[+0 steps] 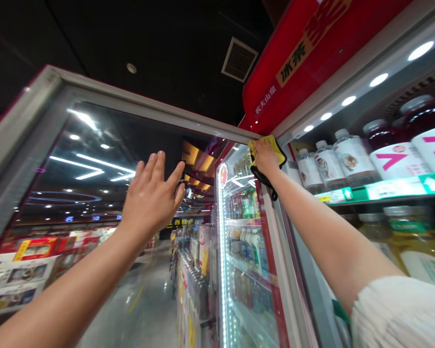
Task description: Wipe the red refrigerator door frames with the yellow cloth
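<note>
My right hand (265, 155) presses a yellow cloth with a dark edge (280, 153) against the upper hinge-side corner of an open glass cooler door (137, 104). The cloth bunches under the fingers and hangs a little below the hand. My left hand (152, 191) is raised before the glass, palm forward, fingers stretched and apart, with nothing in it. It seems to rest against the pane, though I cannot tell for certain whether it touches. The door's pale frame runs from the upper left to the cloth.
To the right, bottles (351, 152) line the lit cooler shelves, with price tags (402, 186) along the edge. A red header panel (297, 53) overhangs the door. Through the glass stand another lit drink cooler (244, 241), stacked boxes (29, 275) and an aisle floor (141, 299).
</note>
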{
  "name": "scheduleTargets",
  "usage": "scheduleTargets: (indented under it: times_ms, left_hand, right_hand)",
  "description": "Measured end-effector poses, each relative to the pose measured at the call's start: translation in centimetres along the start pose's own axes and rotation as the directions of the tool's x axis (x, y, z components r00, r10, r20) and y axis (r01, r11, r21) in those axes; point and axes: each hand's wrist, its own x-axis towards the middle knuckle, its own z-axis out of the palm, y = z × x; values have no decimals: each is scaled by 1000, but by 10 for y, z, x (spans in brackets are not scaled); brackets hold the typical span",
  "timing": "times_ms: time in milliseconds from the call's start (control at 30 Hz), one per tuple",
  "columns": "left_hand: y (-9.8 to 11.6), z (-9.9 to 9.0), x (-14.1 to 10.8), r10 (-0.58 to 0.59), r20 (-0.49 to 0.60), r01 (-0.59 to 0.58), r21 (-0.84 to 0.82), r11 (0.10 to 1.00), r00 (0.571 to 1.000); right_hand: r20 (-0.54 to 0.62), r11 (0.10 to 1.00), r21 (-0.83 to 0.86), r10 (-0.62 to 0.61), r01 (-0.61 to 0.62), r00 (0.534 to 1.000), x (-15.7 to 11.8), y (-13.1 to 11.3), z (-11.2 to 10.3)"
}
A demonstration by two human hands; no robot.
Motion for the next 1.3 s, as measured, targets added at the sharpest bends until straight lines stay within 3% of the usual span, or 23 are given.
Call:
scheduleTargets:
  times_ms: [100,300,367,467,567,633,700,867,933,1000,1067,1133,1233,1300]
  left_hand:
    - [0,-2,0,-7,1,7,-24,1000,1000]
    - [2,-2,1,-10,-18,10,-33,999,1000]
    - [2,0,0,-5,-36,4,-31,1000,999]
    - [0,3,-1,1,-42,-2,-36,999,999]
    - [-2,3,-2,5,-27,-6,-39,999,1000]
    - [-2,2,-2,1,-19,-2,-35,999,1000]
    - [-2,1,-1,-8,-8,8,-33,999,1000]
    - [0,1,0,-22,25,22,-38,999,999]
    - [1,0,0,-25,30,26,-36,999,999]
    - [1,-1,0,-29,35,30,-32,999,999]
    - [1,-1,0,-34,42,35,-30,999,999]
    - [0,-1,0,-38,49,39,-30,999,998]
    - [-1,0,0,-34,42,35,-39,999,999]
    - [-1,2,-1,-28,31,29,-41,999,999]
  right_hand:
    - [2,999,-14,39,-39,999,-6,-6,-3]
    - [-11,998,-9,55,-55,998,-116,-36,-18]
    - [17,1000,23,-5,4,1000,-129,-42,-21]
    - [51,996,82,-31,27,998,-97,-45,-20]
    - [20,982,135,131,-132,991,-43,-52,-10]
    - [-5,959,162,238,-234,971,-27,-61,-4]
    - [-25,949,209,246,-236,969,-37,-71,-1]
    - [-48,937,343,-59,72,997,-87,-63,-11]
    - [-56,944,329,-13,31,998,-76,-53,-12]
    - [-70,942,321,130,-101,989,-48,-51,-7]
    - [-77,922,330,243,-205,967,-22,-62,-1]
    - [-70,915,347,245,-207,967,-14,-80,2]
    - [-22,929,369,18,-8,1000,-39,-99,-6]
    - [19,933,340,-136,122,991,-62,-95,-15]
